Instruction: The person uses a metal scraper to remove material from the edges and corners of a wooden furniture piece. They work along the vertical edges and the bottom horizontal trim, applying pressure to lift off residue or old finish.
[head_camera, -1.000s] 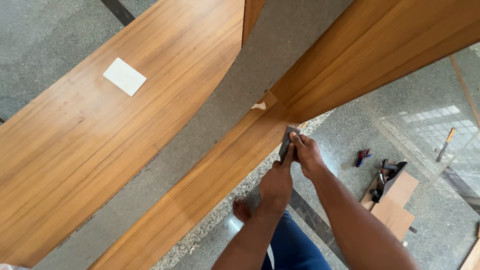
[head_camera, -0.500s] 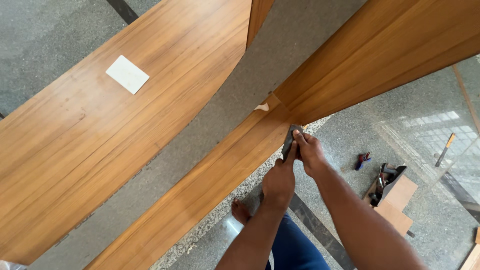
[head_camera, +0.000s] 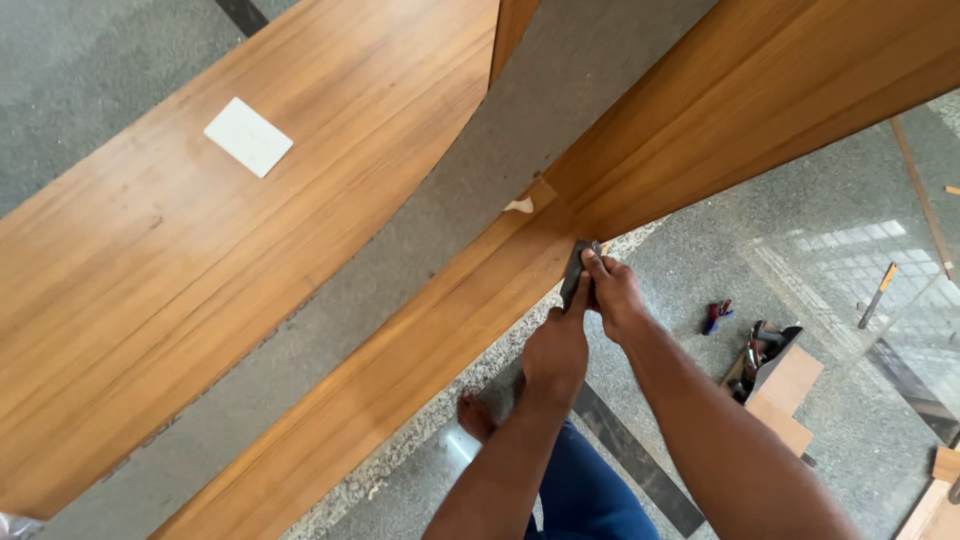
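A: Both hands on a dark block (head_camera: 573, 275) at the wood frame's (head_camera: 420, 350) near edge. Left hand (head_camera: 556, 345) below, right hand (head_camera: 612, 293) above, fingers wrapped tight.

B: Risk?

A: Prob. sanding block, hard to tell. Could slip off the edge, scrape knuckles. Bare foot (head_camera: 474, 415) under it too.

Floor (head_camera: 700, 250): grey speckled terrazzo, with a dark strip (head_camera: 630, 455) running diagonally. Sunlight patch (head_camera: 850, 255) at right shows a grid shadow. A brown box (head_camera: 775, 385) on the floor holds tools; red-handled pliers (head_camera: 716, 316) lie just beside it. Thin stick (head_camera: 878, 292) further right. Wood offcuts (head_camera: 935, 500) at the bottom right corner.
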